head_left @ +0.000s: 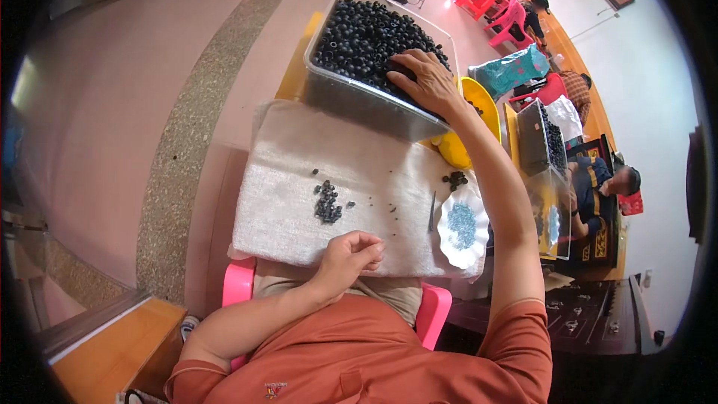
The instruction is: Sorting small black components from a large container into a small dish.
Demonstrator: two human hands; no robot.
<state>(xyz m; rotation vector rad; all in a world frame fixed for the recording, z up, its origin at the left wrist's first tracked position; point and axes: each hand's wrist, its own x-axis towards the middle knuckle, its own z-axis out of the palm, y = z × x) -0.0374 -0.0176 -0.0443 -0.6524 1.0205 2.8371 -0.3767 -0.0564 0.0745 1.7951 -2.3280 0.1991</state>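
From the head view I count one clear plastic bin (351, 97) heaped with small black round parts (359, 30), too many to number. The bin is oblong, its long axis running from near-left to far-right, and it sits at the far edge of a white towel (299, 157) spread over the bench.

My right hand (430, 82) lies palm down on the heap at the bin's near-right corner, fingers spread and curled into the parts; I cannot tell whether it grips any. The right arm reaches out nearly straight from the lower right of the frame.

My left hand (351, 254) rests at the near edge of the towel, fingers curled in toward the palm in a loose fist; whether it holds anything I cannot tell. The left forearm comes in from the lower left, bent at the elbow.

On the towel I see two small piles of black parts: one cluster (327, 202) near the middle, with a few strays beside it, and a smaller one (455, 178) near the right edge. Just below that sits one white scalloped dish (449, 236) holding small blue-grey pieces (462, 224). One yellow container (479, 101) shows behind my right forearm, beside the bin.
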